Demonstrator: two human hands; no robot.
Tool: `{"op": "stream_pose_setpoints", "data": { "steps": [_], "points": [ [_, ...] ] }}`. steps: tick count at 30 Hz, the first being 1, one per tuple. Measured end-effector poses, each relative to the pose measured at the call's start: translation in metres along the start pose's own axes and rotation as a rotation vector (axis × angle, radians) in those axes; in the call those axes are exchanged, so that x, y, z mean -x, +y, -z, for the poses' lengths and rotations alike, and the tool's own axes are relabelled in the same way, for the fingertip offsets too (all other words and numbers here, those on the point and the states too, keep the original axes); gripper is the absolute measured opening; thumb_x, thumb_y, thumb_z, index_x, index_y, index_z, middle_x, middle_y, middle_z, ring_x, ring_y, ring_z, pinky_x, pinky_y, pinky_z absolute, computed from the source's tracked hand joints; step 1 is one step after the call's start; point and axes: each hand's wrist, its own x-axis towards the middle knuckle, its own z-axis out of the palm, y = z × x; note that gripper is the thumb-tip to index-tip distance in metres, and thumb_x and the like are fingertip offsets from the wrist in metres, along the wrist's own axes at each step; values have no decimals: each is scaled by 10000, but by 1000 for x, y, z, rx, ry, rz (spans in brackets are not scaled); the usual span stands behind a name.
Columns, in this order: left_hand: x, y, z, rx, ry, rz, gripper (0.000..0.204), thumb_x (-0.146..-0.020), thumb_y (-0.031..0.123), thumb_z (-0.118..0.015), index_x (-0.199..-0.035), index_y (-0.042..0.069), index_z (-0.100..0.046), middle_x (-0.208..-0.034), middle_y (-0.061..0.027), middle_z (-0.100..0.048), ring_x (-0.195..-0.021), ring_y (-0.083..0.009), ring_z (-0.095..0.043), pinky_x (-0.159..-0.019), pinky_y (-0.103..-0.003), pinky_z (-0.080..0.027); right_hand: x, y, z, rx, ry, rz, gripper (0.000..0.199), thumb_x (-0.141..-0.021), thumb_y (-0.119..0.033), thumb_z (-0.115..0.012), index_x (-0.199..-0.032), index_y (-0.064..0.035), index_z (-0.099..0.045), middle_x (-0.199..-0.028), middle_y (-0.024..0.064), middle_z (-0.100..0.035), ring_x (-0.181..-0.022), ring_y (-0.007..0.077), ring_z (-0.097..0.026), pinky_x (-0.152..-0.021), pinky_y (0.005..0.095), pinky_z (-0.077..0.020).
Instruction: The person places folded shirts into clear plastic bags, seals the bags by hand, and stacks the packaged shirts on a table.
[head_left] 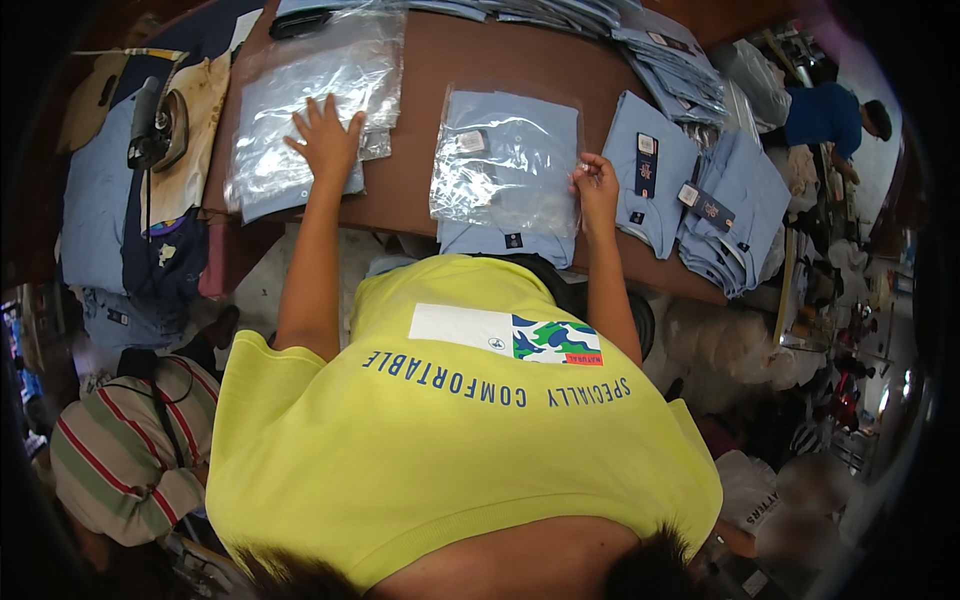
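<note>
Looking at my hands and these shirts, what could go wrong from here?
The folded shirt extends past the clear bag at the near edge of the brown table, so it might slide off. Your right hand is at the bag's right edge; a tug could tear it. Your left hand rests on shiny plastic bags, which might shift.

Dressed in a yellow short-sleeved shirt (460, 450), banded at the neckline (500, 535), printed across the chest with a white panel (450, 326), a red-cornered green, blue and white camouflage block (545, 338), and arcing navy lettering (437, 382).
</note>
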Motion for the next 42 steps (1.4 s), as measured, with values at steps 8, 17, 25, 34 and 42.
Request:
{"op": "stream_pose_setpoints", "data": {
  "steps": [8,17,25,34,42],
  "points": [
    [-51,13,19,87,40,-95,489,-848,515,-496,-1179,162,-568,-1090,-99,-558,-1008,-316,-510,-866,-577,-331,1,2,-7,103,4,-43,260,-815,34,-521,-1072,5,-489,-831,26,-475,-647,67,-506,-528,194,-436],
    [-206,-39,-21,181,149,-17,405,-824,103,-497,-1217,194,-528,-1100,-224,-508,-1004,-388,-535,-851,-437,-449,0,18,-8,180,34,-15,270,-813,45,-513,-1080,12,-489,-796,24,-487,-626,65,-497,-531,191,-417],
    [-220,-37,-38,207,76,49,215,-832,174,-552,-1039,114,-561,-1089,-201,-492,-948,-390,-558,-802,-446,-468,5,26,-9,242,75,-28,235,-820,27,-521,-1053,-2,-531,-796,16,-505,-623,60,-495,-546,192,-425],
    [-196,-35,-41,596,493,107,426,-564,185,-833,-830,53,-527,-942,-169,-529,-868,-379,-556,-766,-426,-456,2,27,-10,260,60,-37,204,-826,18,-527,-1027,-2,-555,-805,10,-515,-627,58,-500,-555,190,-437],
    [-187,-43,16,571,144,58,538,-692,398,-740,-1047,29,-578,-968,-194,-591,-874,-384,-583,-782,-434,-460,-5,28,-6,227,15,-84,196,-832,18,-518,-1025,5,-548,-803,13,-510,-614,67,-500,-537,191,-428]
  ]
}}
